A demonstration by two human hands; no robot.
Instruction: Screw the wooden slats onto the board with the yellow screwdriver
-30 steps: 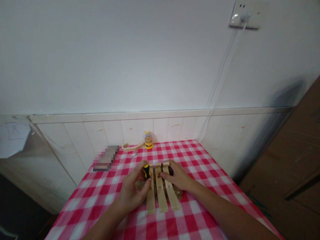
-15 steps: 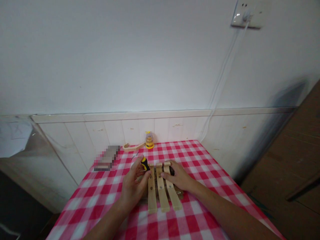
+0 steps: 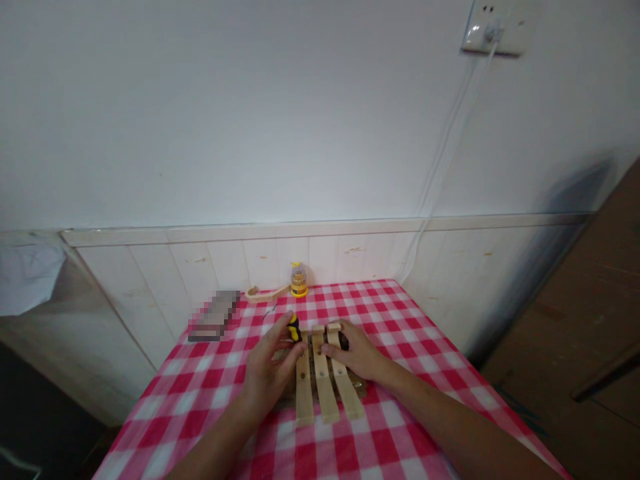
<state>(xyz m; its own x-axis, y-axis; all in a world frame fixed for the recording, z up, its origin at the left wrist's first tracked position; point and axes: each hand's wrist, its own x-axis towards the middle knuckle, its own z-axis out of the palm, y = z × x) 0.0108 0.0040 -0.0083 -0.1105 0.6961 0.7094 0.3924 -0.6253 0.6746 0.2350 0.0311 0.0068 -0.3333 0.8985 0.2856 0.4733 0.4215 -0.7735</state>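
I can't make out the pixelated object [image 3: 215,317] or the label on the bottle [image 3: 299,280], nor the tip of the tool [image 3: 295,327] at the left hand [image 3: 267,363], while slats [image 3: 325,393] hide fingers of the right hand [image 3: 356,352] and my view crops the outlet [image 3: 493,33].

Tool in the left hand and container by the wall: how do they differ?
The tool is in the left hand; the container stands near the wall. The tool tilts; the container is upright. The tool is black and yellow; the container looks see-through between yellow ends. Both show yellow.
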